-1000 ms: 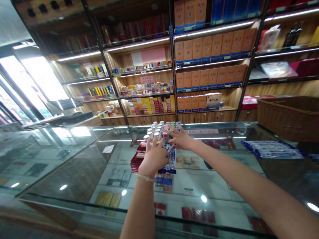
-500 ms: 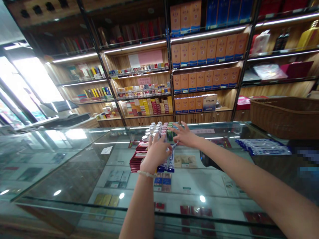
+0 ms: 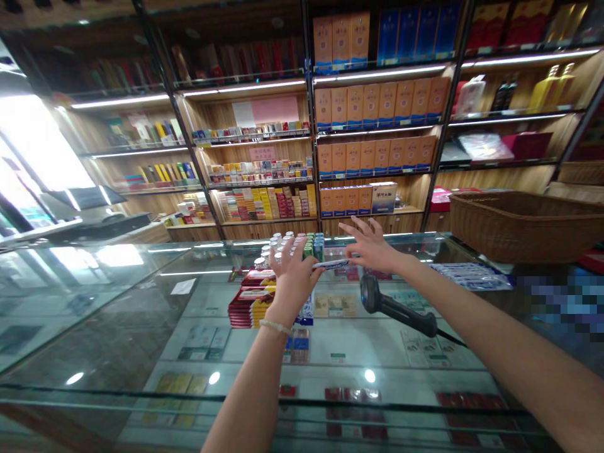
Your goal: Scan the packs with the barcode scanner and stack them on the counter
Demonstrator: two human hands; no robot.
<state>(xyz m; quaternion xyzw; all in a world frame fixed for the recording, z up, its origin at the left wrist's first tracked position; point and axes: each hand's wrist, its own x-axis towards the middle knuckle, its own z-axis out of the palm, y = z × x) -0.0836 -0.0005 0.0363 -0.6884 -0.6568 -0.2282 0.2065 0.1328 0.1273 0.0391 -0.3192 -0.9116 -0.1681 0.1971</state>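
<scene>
Both my hands reach over a glass counter (image 3: 141, 302). Between them they hold a flat blue-and-white carton (image 3: 333, 264), lifted level above the glass. My left hand (image 3: 293, 277), with a bead bracelet on the wrist, grips the carton's left end. My right hand (image 3: 372, 246) holds its right end with the thumb, the other fingers spread. Just behind stands a cluster of small white-capped bottles (image 3: 278, 245) and green boxes (image 3: 312, 246). A stack of red cartons (image 3: 248, 299) lies to the left of my left hand.
A black barcode scanner (image 3: 391, 305) lies on the glass under my right forearm. More blue-and-white cartons (image 3: 472, 275) lie at the right, in front of a wicker basket (image 3: 519, 226). Shelves of boxed goods (image 3: 377, 107) fill the back wall. A till (image 3: 108, 220) stands at the left.
Both hands have lifted one blue-and-white carton off the pile and turned it level. My right arm moved up and the scanner beneath it came into view. The camera has shifted right.
</scene>
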